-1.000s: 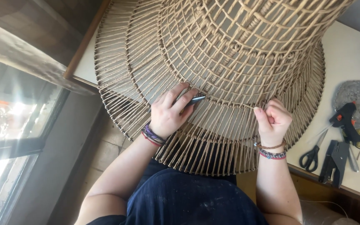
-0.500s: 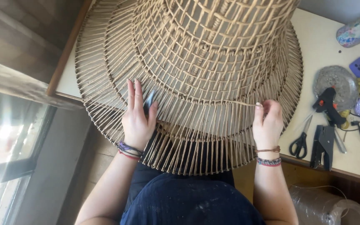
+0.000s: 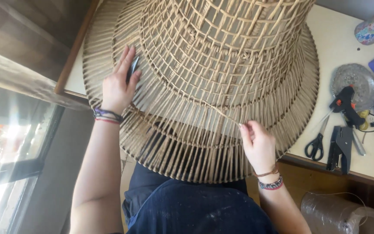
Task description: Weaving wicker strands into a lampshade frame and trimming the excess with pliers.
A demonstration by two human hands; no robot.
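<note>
Tabletop (image 3: 338,47) bears tan, open-weave wicker frame (image 3: 221,65).

No packages, labels, signs or screens in view

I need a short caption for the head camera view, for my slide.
Left hand rests on a large wicker lampshade while the right hand pinches a loose strand.
</note>
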